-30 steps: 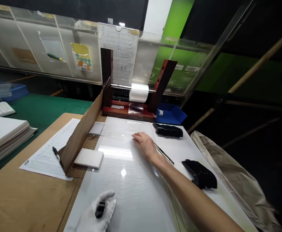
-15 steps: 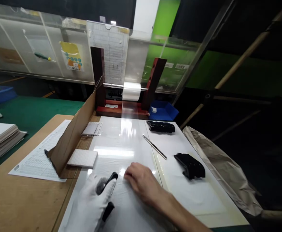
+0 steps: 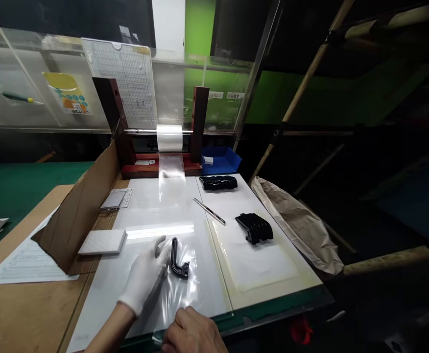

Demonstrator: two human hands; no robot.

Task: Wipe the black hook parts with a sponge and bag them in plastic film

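My left hand [image 3: 146, 274], in a white glove, rests on the white work surface with its fingers loosely bent and apart. Its fingertips are right beside a black plastic L-shaped part [image 3: 175, 260], which lies flat. Clear plastic film [image 3: 176, 304] runs around the part towards the front edge; I cannot tell whether the part is over or under it. At that edge my bare right hand [image 3: 194, 333] is closed, its fingers curled on the film's near end. The film roll [image 3: 169, 138] hangs on a rod in a dark red stand [image 3: 199, 117].
Right of the film lie a tweezers-like metal tool [image 3: 209, 211] and two black curved parts [image 3: 254, 227], [image 3: 218, 183]. A white block [image 3: 103, 241] and a cardboard divider [image 3: 80, 211] stand on the left. A blue bin [image 3: 221, 161] sits behind, brown paper [image 3: 298, 225] along the right.
The black part has gone from my left hand to the surface. My right hand has come back to the front edge and closed on the film. The view has swung right.
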